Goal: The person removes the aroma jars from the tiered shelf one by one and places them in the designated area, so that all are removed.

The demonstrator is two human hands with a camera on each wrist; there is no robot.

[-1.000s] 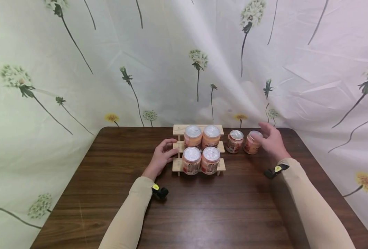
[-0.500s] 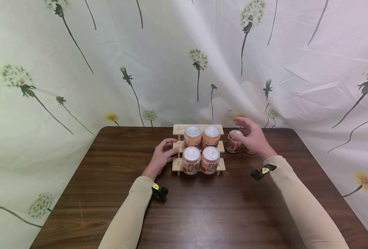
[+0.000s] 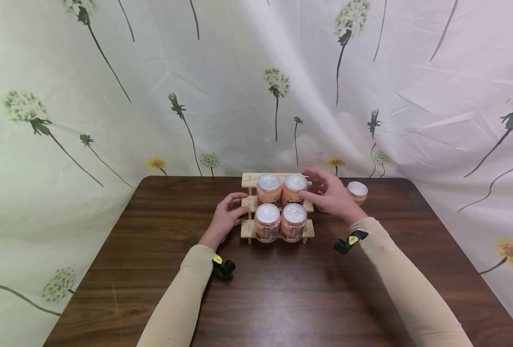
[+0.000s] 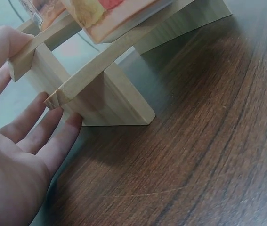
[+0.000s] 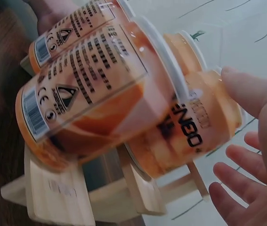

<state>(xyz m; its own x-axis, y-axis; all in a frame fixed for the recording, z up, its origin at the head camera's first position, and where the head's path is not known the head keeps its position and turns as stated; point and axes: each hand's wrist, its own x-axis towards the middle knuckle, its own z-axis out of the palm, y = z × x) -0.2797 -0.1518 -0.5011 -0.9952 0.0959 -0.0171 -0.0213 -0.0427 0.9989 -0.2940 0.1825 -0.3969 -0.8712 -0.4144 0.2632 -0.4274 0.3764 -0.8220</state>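
Note:
A three-tier wooden rack (image 3: 256,179) bears orange-labelled jars with silvery lids. The rear left jar (image 3: 268,195) and rear right jar (image 3: 292,196) stand on the middle tier; the front left jar (image 3: 267,231) and front right jar (image 3: 293,230) occupy the lowest. My left hand (image 3: 223,219) holds the rack's left end, thumb on a plank end (image 4: 22,61) and fingertips against the side below. Around the right side of the rear right jar spreads my right hand (image 3: 332,196). Its thumb (image 5: 244,89) is at the lid; the other fingers are apart from the jar.
Right of the rack a jar (image 3: 357,191) stands on the brown wooden table (image 3: 161,289), partly behind my right hand. Another jar beside it is nearly all hidden by that hand. A dandelion-print cloth (image 3: 226,96) hangs behind the table.
My right hand has moved left, from the outer jar on the table past the inner one, to the rear right jar on the rack. The left hand and the jars stay put.

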